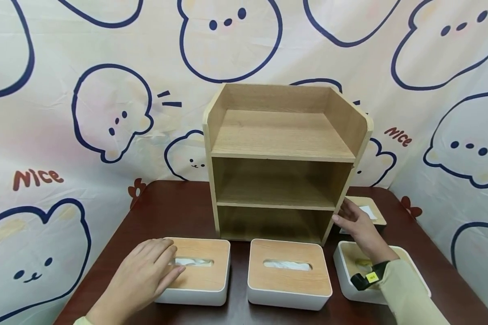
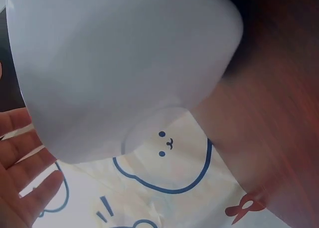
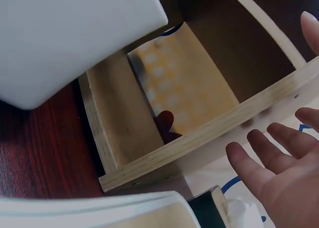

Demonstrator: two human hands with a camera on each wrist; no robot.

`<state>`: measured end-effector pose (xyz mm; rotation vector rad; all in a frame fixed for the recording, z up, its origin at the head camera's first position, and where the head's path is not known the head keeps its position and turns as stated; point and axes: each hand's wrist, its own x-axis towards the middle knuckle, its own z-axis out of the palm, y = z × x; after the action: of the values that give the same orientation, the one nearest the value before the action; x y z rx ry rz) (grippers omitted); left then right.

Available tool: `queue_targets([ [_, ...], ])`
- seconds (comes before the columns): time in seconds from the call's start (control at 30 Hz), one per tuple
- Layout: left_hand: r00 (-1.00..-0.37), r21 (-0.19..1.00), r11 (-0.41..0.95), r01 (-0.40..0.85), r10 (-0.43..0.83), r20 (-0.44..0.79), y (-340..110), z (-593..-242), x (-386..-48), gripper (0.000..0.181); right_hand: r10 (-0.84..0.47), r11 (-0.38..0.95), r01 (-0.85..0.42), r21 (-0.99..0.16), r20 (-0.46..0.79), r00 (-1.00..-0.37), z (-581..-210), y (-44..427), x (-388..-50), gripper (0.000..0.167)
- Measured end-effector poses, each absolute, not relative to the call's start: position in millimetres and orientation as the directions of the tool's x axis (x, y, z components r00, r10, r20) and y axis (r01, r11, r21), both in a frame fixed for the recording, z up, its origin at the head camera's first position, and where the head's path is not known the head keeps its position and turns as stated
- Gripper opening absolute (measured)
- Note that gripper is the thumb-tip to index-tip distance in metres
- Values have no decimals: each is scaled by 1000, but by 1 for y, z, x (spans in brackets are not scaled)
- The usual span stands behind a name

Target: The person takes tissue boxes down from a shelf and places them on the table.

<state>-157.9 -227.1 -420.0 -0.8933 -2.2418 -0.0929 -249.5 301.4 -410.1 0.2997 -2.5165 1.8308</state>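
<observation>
My left hand (image 1: 144, 271) is over the left edge of a white tissue box (image 1: 195, 295) with a wood-look lid and a tissue in its slot. In the left wrist view its fingers (image 2: 42, 190) are extended beside the box's white wall (image 2: 129, 73); contact is unclear. At the right side of a wooden shelf unit (image 1: 274, 135) is my right hand (image 1: 361, 225). Its fingers (image 3: 281, 163) are spread along the side panel (image 3: 214, 125) in the right wrist view; I cannot tell whether they touch it. Neither hand grips anything.
A second white tissue box (image 1: 290, 282) stands in front of the shelf. To its right, an open white box (image 1: 345, 284) sits below my right forearm. A dark box with a wood-look lid (image 1: 375, 210) stands behind that, on the dark red table (image 1: 170, 207).
</observation>
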Motion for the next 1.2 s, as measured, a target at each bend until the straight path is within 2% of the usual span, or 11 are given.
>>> queue_targets([
  [0.23, -512, -157, 798, 582, 509, 692, -219, -421, -167, 56, -115, 381, -145, -913, 109, -987, -407, 300, -245, 85],
  [0.5, -575, -104, 841, 530, 448, 685, -212, -423, -175, 62, -127, 412, -156, -898, 112, -985, -397, 290, -239, 88],
  [0.73, -549, -57, 852, 521, 385, 742, -200, -421, -183, 64, -120, 528, -189, -828, 148, -982, -392, 282, -238, 90],
  [0.8, -559, -42, 858, 513, 370, 742, -193, -421, -184, 63, -105, 574, -197, -795, 168, -980, -390, 279, -236, 92],
  [1.07, -711, 17, 916, 400, 298, 637, -183, -413, -186, 67, 16, 692, -129, -710, 194, -981, -377, 258, -217, 101],
  [1.2, -764, 54, 927, 372, 272, 585, -178, -410, -186, 70, 79, 782, -70, -620, 210, -974, -370, 249, -203, 105],
])
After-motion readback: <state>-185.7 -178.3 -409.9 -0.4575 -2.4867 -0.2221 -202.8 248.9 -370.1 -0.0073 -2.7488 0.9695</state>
